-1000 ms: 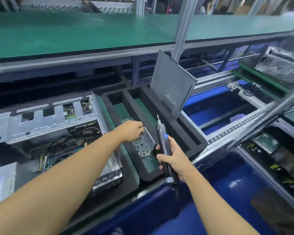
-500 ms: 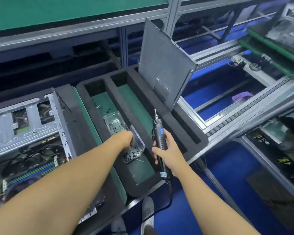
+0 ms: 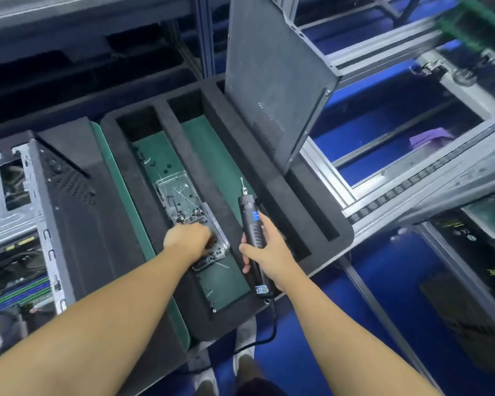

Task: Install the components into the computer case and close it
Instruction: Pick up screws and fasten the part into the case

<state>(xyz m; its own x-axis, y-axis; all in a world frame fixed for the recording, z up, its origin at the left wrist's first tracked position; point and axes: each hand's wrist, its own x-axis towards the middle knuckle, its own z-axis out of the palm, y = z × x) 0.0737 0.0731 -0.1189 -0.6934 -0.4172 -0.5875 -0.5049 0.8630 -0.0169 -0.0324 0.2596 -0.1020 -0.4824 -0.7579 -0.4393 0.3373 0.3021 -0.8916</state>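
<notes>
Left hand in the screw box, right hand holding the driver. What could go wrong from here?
1. The left hand digs in the clear screw box; screws could spill into the foam tray.
2. The right hand holds the electric screwdriver bit-up near the leaning side panel; a swing might knock it.
3. Its cord hangs by the shoes and could snag.

Computer case (image 3: 40, 212): silver chassis with a black perforated face, lying open at left, internal cabling exposed. Dark grey side panel (image 3: 275, 90): standing on edge, leaning, in the rightmost slot of the black foam tray (image 3: 229, 138). Clear screw box (image 3: 177, 192): in the tray's left compartment. Black electric screwdriver (image 3: 250, 221): bit pointing away, gripped by the right hand (image 3: 272, 252).
</notes>
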